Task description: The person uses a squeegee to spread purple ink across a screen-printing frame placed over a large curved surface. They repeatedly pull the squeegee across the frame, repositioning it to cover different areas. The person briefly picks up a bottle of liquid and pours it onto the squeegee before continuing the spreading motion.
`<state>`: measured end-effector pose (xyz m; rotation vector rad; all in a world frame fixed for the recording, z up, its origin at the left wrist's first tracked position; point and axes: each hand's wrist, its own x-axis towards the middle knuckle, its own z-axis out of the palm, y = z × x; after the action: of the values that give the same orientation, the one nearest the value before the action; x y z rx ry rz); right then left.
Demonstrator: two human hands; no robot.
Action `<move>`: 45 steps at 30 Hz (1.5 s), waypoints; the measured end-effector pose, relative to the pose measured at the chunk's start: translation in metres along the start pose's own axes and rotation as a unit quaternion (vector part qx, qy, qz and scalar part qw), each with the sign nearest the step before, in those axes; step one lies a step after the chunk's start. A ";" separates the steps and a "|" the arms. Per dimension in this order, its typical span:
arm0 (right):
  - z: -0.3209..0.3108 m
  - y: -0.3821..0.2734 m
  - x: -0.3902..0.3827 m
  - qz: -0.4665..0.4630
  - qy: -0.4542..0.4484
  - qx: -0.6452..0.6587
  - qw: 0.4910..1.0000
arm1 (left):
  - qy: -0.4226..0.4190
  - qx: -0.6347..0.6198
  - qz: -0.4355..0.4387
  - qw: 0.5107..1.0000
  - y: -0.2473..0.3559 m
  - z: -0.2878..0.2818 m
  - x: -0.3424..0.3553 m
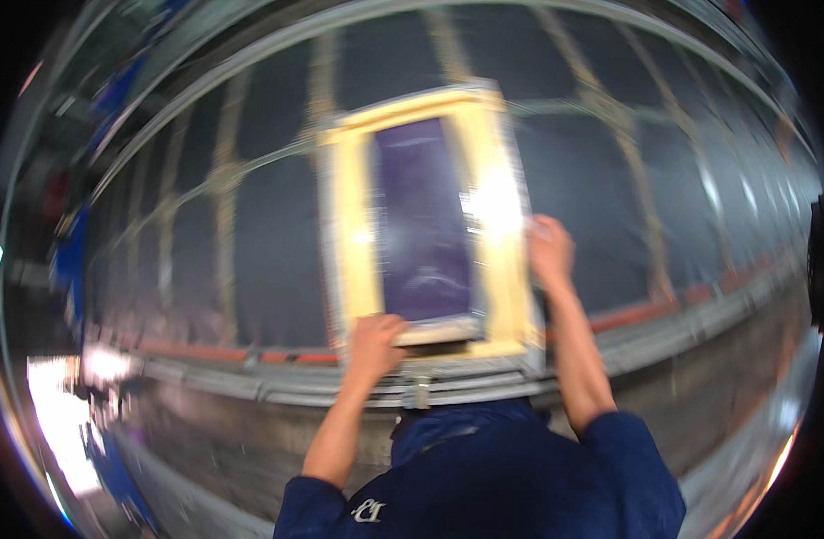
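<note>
In front of me, a screen-printing frame (pixel 342 296) lies on a long dark table, its rim greyish and its border yellow. Inside that border is a dark purple, glossy panel (pixel 421 225). A short pale bar (pixel 441 331) crosses the panel's near end, with a dark strip under it. My left hand (pixel 374 349) is closed at the bar's left end; blur hides its exact grip. Up along the frame's right edge, my right hand (pixel 551 247) has its fingers curled over the rim.
The dark table (pixel 277 225) stretches to both sides, crossed by tan strips. A reddish strip (pixel 277 357) and a metal rail (pixel 277 388) run along its near edge. Another rail (pixel 232 63) follows the far edge. Blue parts (pixel 70 251) stand at the left.
</note>
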<state>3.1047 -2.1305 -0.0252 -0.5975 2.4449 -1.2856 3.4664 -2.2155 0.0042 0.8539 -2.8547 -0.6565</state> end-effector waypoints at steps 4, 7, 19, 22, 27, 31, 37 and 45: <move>-0.010 -0.027 -0.006 -0.073 0.018 -0.009 0.997 | 0.068 -0.046 0.002 0.997 -0.014 -0.002 -0.018; 0.007 0.003 0.005 -0.061 -0.009 0.037 0.997 | 0.067 0.021 -0.010 0.997 0.000 0.004 -0.011; 0.000 0.045 0.040 0.004 -0.044 0.081 0.996 | 0.079 0.111 0.008 0.991 0.057 0.014 -0.023; -0.005 0.026 0.037 0.007 -0.021 0.053 0.998 | 0.061 0.109 0.024 0.992 0.065 0.020 -0.034; -0.007 0.025 0.035 -0.009 -0.001 0.008 1.000 | 0.068 0.087 0.012 0.994 0.063 0.023 -0.035; 0.000 0.024 0.039 -0.021 0.002 -0.018 1.000 | 0.083 0.093 0.026 0.992 0.045 0.014 -0.010; 0.001 0.016 0.042 0.001 -0.026 -0.042 0.999 | 0.094 0.119 0.037 0.988 -0.018 -0.008 0.115; -0.026 0.008 0.032 -0.050 -0.060 -0.058 0.995 | 0.137 0.167 0.036 0.976 -0.111 -0.047 0.342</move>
<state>3.0637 -2.1242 -0.0198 -0.8130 2.4295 -1.1146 3.2444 -2.5021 -0.0125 0.8013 -2.7596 -0.0379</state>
